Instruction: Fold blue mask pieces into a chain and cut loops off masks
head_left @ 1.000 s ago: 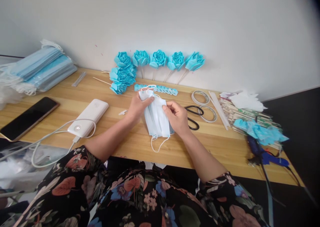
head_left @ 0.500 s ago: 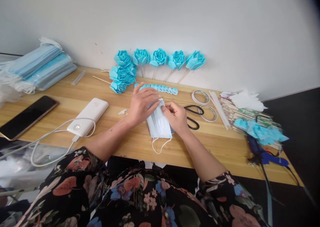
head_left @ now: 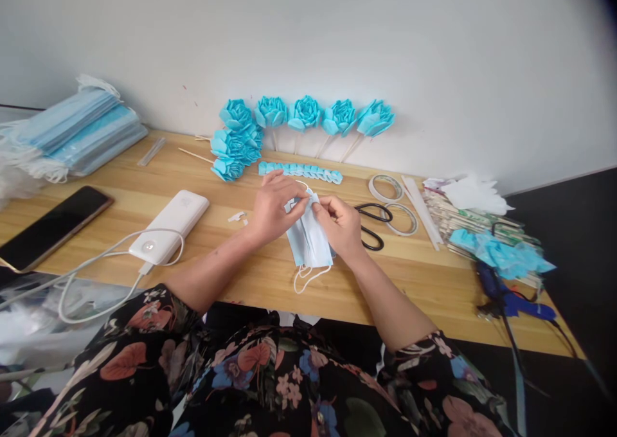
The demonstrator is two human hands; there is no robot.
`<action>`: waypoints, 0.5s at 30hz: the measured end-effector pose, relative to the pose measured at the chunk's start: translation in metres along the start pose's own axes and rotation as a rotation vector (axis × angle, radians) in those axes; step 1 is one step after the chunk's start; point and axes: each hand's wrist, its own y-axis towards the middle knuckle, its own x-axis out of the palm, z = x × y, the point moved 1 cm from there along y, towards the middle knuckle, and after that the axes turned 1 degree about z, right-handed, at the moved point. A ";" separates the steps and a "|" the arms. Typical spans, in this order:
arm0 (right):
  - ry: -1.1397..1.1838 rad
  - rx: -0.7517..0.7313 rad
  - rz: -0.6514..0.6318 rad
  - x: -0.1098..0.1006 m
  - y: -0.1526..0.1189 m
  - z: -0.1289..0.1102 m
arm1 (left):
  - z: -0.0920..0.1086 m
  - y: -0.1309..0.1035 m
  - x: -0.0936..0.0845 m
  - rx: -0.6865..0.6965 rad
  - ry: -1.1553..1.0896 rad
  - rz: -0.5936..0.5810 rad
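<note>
Pale blue face masks [head_left: 313, 241], apparently more than one layered together, hang between my two hands with white ear loops dangling at the lower end. My left hand [head_left: 277, 202] pinches the upper left edge, its fingers bent over the top. On the other side my right hand [head_left: 340, 222] grips the upper right edge between thumb and fingers. Just beyond my hands lies a row of small folded blue pieces [head_left: 301, 171]. Black-handled scissors [head_left: 373, 213] rest to the right of my right hand, their blades hidden.
Blue paper-like flowers [head_left: 306, 112] on sticks lean along the wall. At left are a mask stack [head_left: 81, 132], a phone [head_left: 55, 228] and a cabled power bank [head_left: 168, 225]. Tape rolls [head_left: 400, 218], a glue gun [head_left: 515, 302] and blue scraps [head_left: 501, 254] lie at right.
The masks have shifted slightly right, and their layers have spread apart a little at the lower end. My left hand's fingers have curled more around the top edge.
</note>
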 end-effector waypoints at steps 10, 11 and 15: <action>-0.082 -0.083 0.020 0.001 -0.001 0.000 | -0.006 -0.001 0.001 -0.165 -0.244 -0.010; -0.084 -0.086 0.016 0.002 -0.001 0.000 | -0.007 -0.001 0.001 -0.182 -0.271 -0.032; -0.083 -0.081 0.019 0.001 0.000 0.001 | -0.012 0.001 0.002 -0.174 -0.325 -0.099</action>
